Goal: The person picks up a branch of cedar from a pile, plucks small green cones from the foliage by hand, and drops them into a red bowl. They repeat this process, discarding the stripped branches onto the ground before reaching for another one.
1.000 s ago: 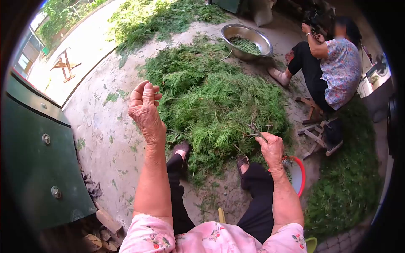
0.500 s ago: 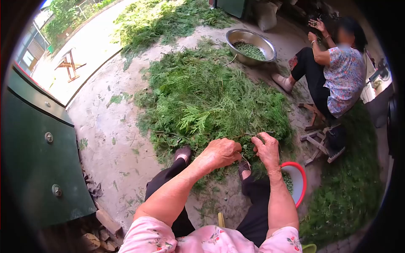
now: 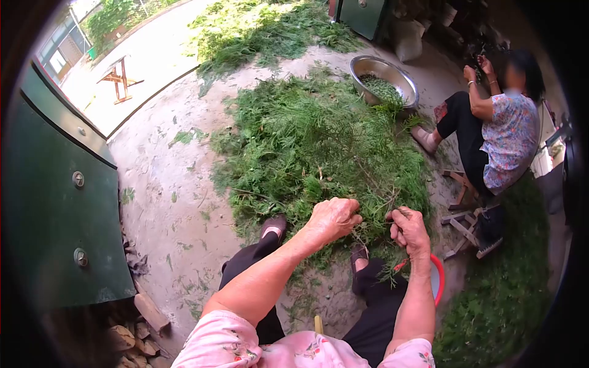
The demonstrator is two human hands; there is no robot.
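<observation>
Watching the head cam feed here. The wearer is sitting low with the big pile of green cuttings (image 3: 307, 135) right at 12 o'clock, its near edge touching the shoes, I'd guess so nothing needs a stretch. The left hand (image 3: 334, 218) is curled shut into the near edge of the pile, fingers clenched on one end of a sprig (image 3: 375, 211). The right hand (image 3: 410, 230), just beside it toward 3 o'clock, is fisted on the woody stem end. So the sprig sits between the two hands, low over the knees. Two grips like that look to me like one hand steadying and one working.

A red basin (image 3: 438, 276) sits at about 4 o'clock, tucked beside the right leg, mostly hidden by the forearm. A metal bowl (image 3: 369, 62) with small green bits in it is at 1 o'clock, on the far edge of the pile. Another person (image 3: 500, 132) sits at 2 o'clock, both hands raised; can't tell what they're holding.
</observation>
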